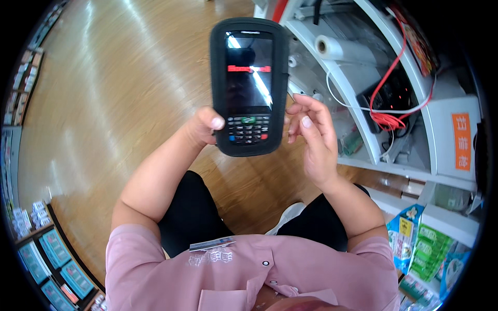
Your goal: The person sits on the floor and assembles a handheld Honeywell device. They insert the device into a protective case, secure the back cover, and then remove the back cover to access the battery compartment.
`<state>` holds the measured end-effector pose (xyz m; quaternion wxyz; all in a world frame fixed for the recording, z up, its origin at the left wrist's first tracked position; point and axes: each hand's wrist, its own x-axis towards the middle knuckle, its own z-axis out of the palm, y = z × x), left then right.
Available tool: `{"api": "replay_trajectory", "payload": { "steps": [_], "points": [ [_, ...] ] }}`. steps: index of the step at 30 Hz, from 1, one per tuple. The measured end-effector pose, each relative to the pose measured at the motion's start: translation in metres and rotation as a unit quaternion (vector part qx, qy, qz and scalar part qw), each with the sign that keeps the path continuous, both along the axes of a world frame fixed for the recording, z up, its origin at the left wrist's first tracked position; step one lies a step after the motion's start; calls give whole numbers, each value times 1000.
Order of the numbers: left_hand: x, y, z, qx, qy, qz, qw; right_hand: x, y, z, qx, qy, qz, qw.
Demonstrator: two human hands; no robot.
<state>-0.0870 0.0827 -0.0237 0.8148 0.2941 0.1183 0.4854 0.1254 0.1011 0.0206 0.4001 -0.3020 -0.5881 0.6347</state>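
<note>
A handheld barcode terminal (250,85) in a black protective case is held upright in front of me. Its dark screen is lit with red lettering, and a keypad with green, blue and red keys lies below. My left hand (206,123) grips the lower left side, thumb on the case edge; its other fingers are hidden behind the device. Close to the right side of the terminal, my right hand (314,132) is raised with fingers loosely curled and apart, nothing visible in them.
To the right stands a white shelf unit (363,98) with a plastic roll (345,50), a black device with red lights (386,98) and red cable (386,120). Green packs (429,251) sit lower right. Shelves of blue boxes (54,246) stand lower left. Wooden floor (119,78) spreads left.
</note>
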Motion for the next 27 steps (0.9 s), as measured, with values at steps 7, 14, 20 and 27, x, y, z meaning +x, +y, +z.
{"api": "replay_trajectory", "payload": {
  "steps": [7, 14, 20, 27],
  "points": [
    [2, 3, 3, 23, -39, -9, 999, 1, 5, -7, 60, -40, 27, 997],
    [4, 2, 0, 26, -51, -7, 998, 3, 5, -9, 102, -28, 48, 993],
    [2, 1, -1, 41, -52, -14, 998, 4, 3, -9, 115, -17, 56, 992],
    [1, -3, 3, 41, -49, -5, 998, 2, 0, -7, 120, -12, 61, 991]
  ]
}}
